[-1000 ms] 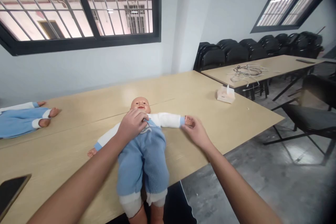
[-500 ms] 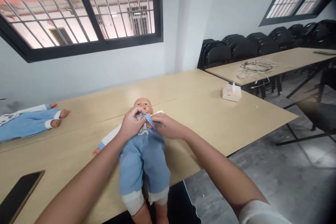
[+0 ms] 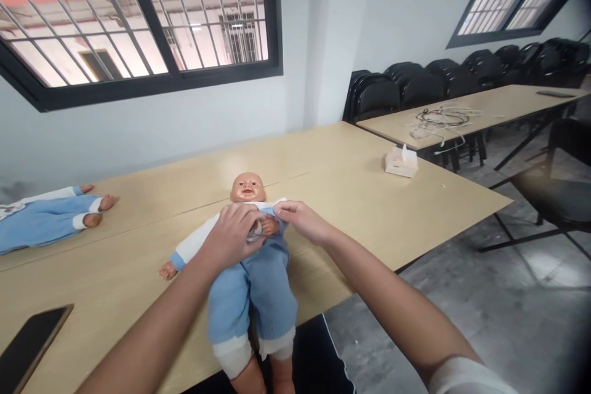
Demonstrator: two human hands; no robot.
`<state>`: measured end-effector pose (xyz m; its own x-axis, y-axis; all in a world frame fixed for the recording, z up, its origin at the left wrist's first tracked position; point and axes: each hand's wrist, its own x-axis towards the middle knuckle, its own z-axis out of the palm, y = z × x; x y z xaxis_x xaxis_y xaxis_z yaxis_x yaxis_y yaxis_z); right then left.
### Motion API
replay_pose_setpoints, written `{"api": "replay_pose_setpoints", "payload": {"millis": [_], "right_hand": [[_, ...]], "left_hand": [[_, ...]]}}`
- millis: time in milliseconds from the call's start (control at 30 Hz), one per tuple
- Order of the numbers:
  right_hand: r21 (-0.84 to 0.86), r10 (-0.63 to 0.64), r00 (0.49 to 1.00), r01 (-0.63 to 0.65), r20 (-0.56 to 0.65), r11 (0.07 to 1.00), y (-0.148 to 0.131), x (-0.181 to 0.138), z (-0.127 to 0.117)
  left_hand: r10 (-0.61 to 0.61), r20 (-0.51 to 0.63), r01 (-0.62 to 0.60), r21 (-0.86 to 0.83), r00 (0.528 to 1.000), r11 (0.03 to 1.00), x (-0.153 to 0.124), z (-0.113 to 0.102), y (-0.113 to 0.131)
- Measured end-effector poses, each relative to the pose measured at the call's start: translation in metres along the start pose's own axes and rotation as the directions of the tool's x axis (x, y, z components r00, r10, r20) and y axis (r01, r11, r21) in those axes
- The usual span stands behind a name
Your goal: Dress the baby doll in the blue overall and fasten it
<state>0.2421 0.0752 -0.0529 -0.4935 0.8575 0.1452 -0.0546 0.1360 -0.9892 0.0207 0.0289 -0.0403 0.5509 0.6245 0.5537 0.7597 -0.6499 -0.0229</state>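
A baby doll (image 3: 248, 188) lies on its back, head away from me, in a blue and white outfit (image 3: 270, 295). My left hand (image 3: 233, 234) rests over the doll's chest, fingers curled at the front of the outfit and hiding much of it. With thumb and finger, my right hand (image 3: 298, 218) pinches a blue edge of the cloth near the doll's shoulder; cuff or strap, I cannot tell. Between my hands shows the doll's small hand (image 3: 271, 226), bent across its chest. Its other arm (image 3: 194, 239) stretches out to the left in a white sleeve with a blue cuff.
On the wooden table (image 3: 351, 215), a second doll (image 3: 46, 218) in matching clothes lies at the far left. A phone (image 3: 34, 345) is at the lower left, a tissue box (image 3: 401, 162) toward the right. Beyond are cables (image 3: 443, 120) on another table and black folding chairs (image 3: 378, 98).
My hands have parted slightly, the right drawing the blue cloth toward the shoulder. The left has moved down the chest, so the doll's face and small hand show more fully.
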Motion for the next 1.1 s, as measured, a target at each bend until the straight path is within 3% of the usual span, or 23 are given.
{"api": "replay_pose_setpoints", "payload": {"millis": [333,500,700,833,967,1100], "right_hand": [[-0.061,0.046,0.999,-0.048,-0.02,0.997,-0.009,-0.009,-0.009],[-0.088,0.117,0.992,-0.12,-0.039,0.989,-0.01,-0.013,-0.026],[-0.053,0.289,0.953,-0.286,0.092,0.957,0.01,-0.025,-0.057],[0.03,0.266,0.943,-0.277,0.201,0.96,0.019,-0.029,-0.063],[0.113,0.181,0.971,-0.2,0.158,0.973,0.019,-0.025,-0.059],[0.198,0.175,0.979,-0.192,0.099,0.961,0.025,-0.009,-0.054]], "left_hand": [[-0.238,-0.035,0.24,0.11,0.971,0.964,0.006,0.017,0.039],[-0.309,-0.071,0.309,-0.022,0.948,0.951,0.009,0.021,0.046],[-0.241,-0.034,0.232,-0.167,0.97,0.958,-0.003,0.019,0.04],[-0.112,0.039,0.118,-0.278,0.993,0.953,-0.006,0.014,0.041],[-0.044,0.084,0.069,-0.316,0.996,0.946,-0.001,0.014,0.044],[-0.019,0.075,0.045,-0.362,0.997,0.931,0.002,0.014,0.045]]}}
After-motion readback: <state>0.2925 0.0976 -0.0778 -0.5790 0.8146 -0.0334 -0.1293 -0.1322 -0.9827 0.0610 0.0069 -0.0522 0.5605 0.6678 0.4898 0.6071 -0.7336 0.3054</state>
